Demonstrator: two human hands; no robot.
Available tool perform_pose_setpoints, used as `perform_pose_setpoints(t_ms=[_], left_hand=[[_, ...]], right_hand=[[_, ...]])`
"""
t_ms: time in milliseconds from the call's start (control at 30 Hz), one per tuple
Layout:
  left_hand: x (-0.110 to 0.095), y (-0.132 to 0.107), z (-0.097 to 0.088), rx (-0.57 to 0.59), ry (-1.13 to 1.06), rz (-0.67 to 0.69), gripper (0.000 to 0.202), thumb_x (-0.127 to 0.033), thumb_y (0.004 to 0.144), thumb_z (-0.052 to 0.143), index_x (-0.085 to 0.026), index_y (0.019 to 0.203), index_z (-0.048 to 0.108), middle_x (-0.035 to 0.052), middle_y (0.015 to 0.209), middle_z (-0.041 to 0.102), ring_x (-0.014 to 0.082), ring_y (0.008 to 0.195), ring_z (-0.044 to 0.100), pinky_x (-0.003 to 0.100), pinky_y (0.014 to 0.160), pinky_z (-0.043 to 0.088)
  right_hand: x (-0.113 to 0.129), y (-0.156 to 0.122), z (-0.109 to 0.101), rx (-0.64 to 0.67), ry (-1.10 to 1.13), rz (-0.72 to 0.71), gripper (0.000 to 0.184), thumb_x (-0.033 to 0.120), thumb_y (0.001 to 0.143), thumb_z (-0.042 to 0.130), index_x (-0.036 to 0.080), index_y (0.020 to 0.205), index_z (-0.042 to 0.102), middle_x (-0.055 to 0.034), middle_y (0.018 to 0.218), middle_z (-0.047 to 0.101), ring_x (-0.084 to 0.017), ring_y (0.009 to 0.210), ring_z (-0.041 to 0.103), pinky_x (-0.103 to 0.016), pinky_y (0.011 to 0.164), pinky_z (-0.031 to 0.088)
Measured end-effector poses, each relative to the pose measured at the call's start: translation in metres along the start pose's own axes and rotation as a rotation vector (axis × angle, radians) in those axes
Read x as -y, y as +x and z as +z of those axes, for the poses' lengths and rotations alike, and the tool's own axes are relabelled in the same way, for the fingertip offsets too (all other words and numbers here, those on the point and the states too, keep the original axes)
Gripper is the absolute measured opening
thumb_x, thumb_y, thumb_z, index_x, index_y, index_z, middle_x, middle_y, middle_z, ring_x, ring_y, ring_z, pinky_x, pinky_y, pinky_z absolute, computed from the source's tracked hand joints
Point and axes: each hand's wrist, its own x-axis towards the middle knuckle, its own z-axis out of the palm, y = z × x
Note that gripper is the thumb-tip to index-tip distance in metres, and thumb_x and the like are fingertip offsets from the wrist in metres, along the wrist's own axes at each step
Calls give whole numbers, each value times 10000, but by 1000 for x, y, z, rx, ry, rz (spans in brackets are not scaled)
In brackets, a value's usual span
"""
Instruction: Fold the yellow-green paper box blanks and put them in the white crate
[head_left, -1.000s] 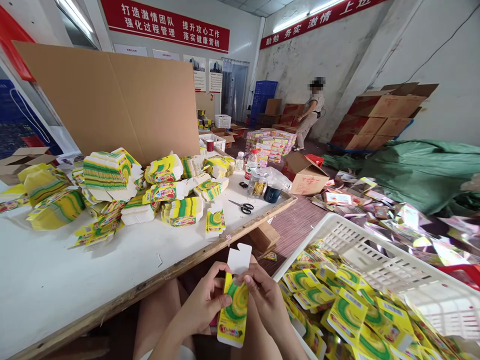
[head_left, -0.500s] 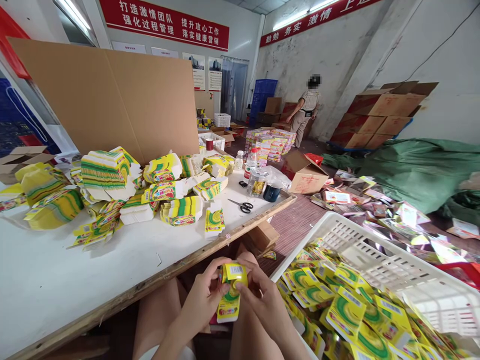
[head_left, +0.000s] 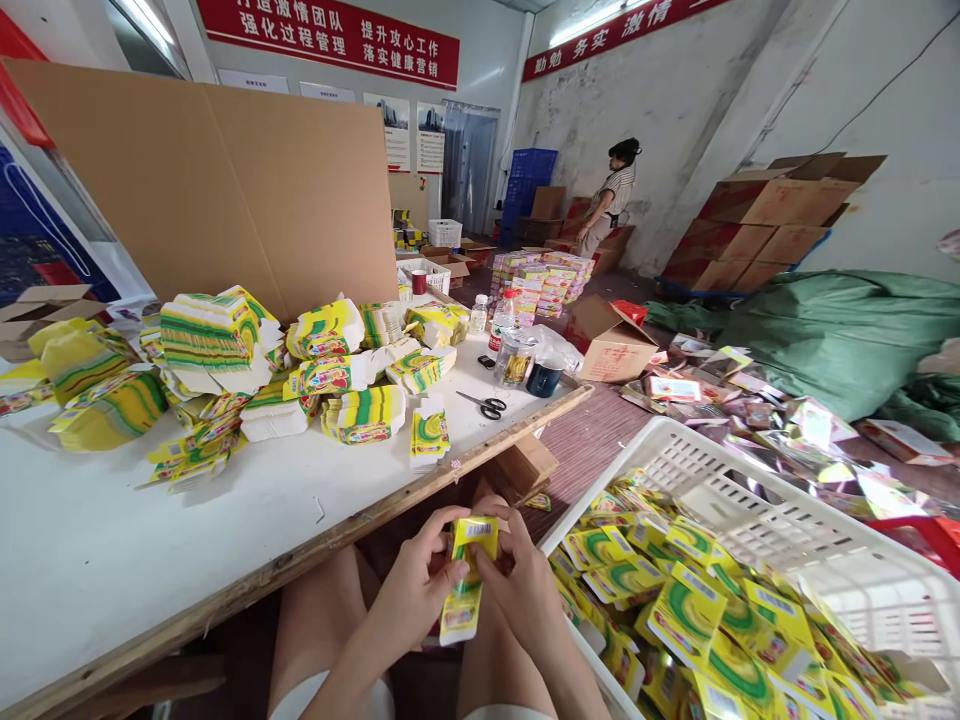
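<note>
A small yellow-and-green carton (head_left: 466, 580) stands upright over my lap, and both hands grip it. My left hand (head_left: 416, 590) pinches its left side near the top. My right hand (head_left: 517, 585) closes on its right side, thumb on the folded top flap with a barcode. Beside my right knee stands a white plastic crate (head_left: 750, 505) full of folded yellow cartons (head_left: 675, 610). Stacks of flat yellow-green carton blanks (head_left: 360, 412) lie on the white table (head_left: 150, 540) in front of me.
Scissors (head_left: 486, 404), bottles and jars (head_left: 514, 350) sit at the table's far right corner. A big cardboard sheet (head_left: 225, 190) stands behind the stacks. On the floor lie a green tarp (head_left: 840, 335), cardboard boxes (head_left: 611, 345) and scattered packaging. A person (head_left: 609, 200) stands by the far wall.
The carton's white top flap, sticking up a second ago, is now folded down and closed. Both hands have stayed on the carton. The person by the wall has shifted slightly.
</note>
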Motion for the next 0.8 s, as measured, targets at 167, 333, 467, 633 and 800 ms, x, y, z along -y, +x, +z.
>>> perform_pose_setpoints(t_ms=[167,333,467,633,800], left_hand=[[-6,-1,-3,44,-154,-93,548,-248,830,702,-216,1337,497,78,1006,735,199,804,696,305,746,531],[-8,-1,-4,36,-134,-91,525,-260,830,713,-216,1314,514,71,990,735,187,790,690,290,730,520],[-12,2,-6,28,-188,-90,558,-344,808,751,-212,1297,517,84,993,743,216,811,712,320,751,536],[-8,7,2,44,-211,-98,580,-338,781,784,-205,1284,526,79,943,759,223,789,722,302,702,538],[2,12,20,71,-82,-20,507,-293,871,687,-213,1344,520,109,1098,754,245,925,728,324,788,560]], right_hand=[[3,1,-4,152,4,5,263,330,802,672,203,1032,686,33,565,607,-170,473,533,-282,473,388],[3,1,-4,113,-52,17,332,270,775,678,200,1100,678,38,557,635,-165,455,544,-270,463,388],[6,1,-10,128,64,-64,371,379,881,634,226,1215,682,-41,816,750,-186,591,633,-283,554,505],[3,3,-13,59,317,-3,356,493,873,650,221,1076,757,-100,997,763,-266,898,707,-358,779,583],[-6,-2,-14,-48,411,61,377,529,762,772,186,918,752,-86,853,748,-244,781,687,-327,684,563]])
